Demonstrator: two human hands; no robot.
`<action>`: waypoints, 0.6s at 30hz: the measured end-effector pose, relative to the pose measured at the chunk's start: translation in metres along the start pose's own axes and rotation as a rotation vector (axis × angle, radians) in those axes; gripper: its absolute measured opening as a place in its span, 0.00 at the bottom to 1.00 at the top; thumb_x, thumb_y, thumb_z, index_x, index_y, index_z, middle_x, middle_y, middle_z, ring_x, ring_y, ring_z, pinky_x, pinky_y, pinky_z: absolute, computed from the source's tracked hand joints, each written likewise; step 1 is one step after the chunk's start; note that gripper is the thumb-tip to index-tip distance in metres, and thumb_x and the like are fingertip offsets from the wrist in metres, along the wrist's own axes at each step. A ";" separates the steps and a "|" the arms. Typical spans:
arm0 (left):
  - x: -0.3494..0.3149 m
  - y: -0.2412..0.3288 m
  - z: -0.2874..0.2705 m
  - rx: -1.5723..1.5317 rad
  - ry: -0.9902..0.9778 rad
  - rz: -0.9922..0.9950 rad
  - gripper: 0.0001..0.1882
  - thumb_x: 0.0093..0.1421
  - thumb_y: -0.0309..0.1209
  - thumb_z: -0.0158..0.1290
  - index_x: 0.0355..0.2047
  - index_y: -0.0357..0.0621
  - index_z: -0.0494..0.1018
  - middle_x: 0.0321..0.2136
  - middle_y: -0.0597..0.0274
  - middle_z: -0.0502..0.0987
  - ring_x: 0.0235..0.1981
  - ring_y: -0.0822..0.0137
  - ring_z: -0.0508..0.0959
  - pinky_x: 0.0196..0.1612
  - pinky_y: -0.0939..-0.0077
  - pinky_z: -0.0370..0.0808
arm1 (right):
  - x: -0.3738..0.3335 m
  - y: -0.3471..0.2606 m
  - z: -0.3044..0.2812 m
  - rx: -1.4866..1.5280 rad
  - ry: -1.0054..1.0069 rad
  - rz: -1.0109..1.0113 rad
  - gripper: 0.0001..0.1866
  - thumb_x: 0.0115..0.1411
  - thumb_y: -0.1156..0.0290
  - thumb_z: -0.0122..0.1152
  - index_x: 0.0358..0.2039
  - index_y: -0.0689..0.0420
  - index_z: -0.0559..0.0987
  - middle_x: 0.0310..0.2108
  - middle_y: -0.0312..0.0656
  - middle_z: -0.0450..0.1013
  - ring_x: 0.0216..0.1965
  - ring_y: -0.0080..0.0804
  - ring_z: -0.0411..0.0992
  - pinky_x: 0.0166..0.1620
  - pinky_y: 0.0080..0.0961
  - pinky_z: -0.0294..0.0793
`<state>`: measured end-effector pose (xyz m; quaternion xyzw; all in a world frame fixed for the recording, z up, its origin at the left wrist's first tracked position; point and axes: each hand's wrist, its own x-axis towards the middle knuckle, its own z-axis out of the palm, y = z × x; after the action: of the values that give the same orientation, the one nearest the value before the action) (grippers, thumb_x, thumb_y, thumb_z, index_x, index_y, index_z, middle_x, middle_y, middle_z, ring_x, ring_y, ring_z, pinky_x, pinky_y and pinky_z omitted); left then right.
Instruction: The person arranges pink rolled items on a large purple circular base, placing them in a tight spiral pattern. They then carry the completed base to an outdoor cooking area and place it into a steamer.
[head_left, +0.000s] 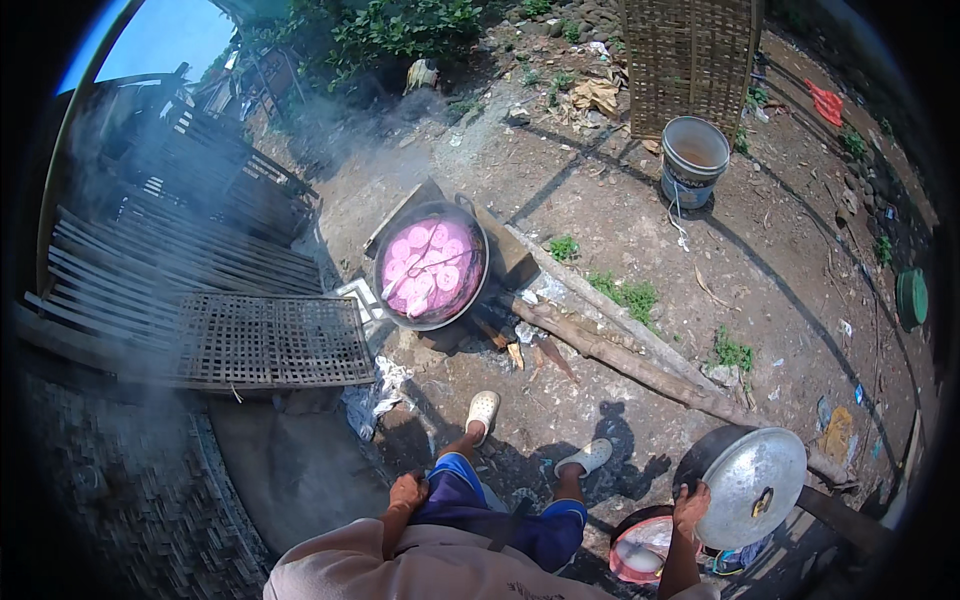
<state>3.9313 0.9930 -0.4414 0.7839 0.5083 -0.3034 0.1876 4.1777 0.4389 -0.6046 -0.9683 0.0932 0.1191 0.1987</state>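
Observation:
My right hand (690, 508) grips the rim of a round silver metal lid (740, 485) at the lower right. A dark round pot (700, 455) shows partly behind the lid. My left hand (408, 490) is curled beside my blue shorts; whether anything is inside its fingers is hidden. Ahead of me, a wide dark wok (484, 270) sits over a fire place with pink liquid. Several round pale-pink patterned pieces (428, 258) float in it, with thin dark sticks lying across them.
A woven bamboo rack (275, 338) and a slatted bench (110, 255) stand at left under drifting smoke. Long logs (620, 362) lie right of the wok. Beside my right arm is a red basin (622, 565). A bucket (694, 185) stands farther off by a woven panel (690, 65).

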 end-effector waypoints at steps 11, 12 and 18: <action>0.228 0.099 -0.101 -0.483 0.623 0.438 0.23 0.52 0.30 0.55 0.50 0.39 0.71 0.46 0.48 0.75 0.49 0.48 0.72 0.54 0.58 0.66 | -0.099 -0.302 0.127 0.383 -0.403 -0.263 0.15 0.54 0.67 0.62 0.41 0.60 0.79 0.38 0.50 0.76 0.43 0.49 0.74 0.48 0.38 0.71; 0.254 0.104 -0.112 -0.491 0.689 0.468 0.24 0.52 0.29 0.55 0.51 0.39 0.70 0.47 0.48 0.74 0.50 0.49 0.71 0.55 0.57 0.64 | -0.097 -0.340 0.132 0.411 -0.415 -0.244 0.15 0.53 0.67 0.62 0.40 0.60 0.79 0.38 0.49 0.76 0.42 0.49 0.73 0.48 0.39 0.71; 0.398 0.113 -0.128 -0.320 0.756 0.451 0.29 0.51 0.29 0.59 0.55 0.37 0.67 0.50 0.52 0.71 0.55 0.51 0.66 0.55 0.57 0.61 | -0.063 -0.534 0.187 0.304 -0.490 -0.445 0.12 0.58 0.68 0.61 0.42 0.58 0.79 0.40 0.47 0.77 0.43 0.46 0.74 0.46 0.35 0.72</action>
<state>4.1898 1.2949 -0.6124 0.8915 0.3983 0.1342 0.1692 4.2029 1.0061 -0.5613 -0.8670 -0.1537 0.2863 0.3778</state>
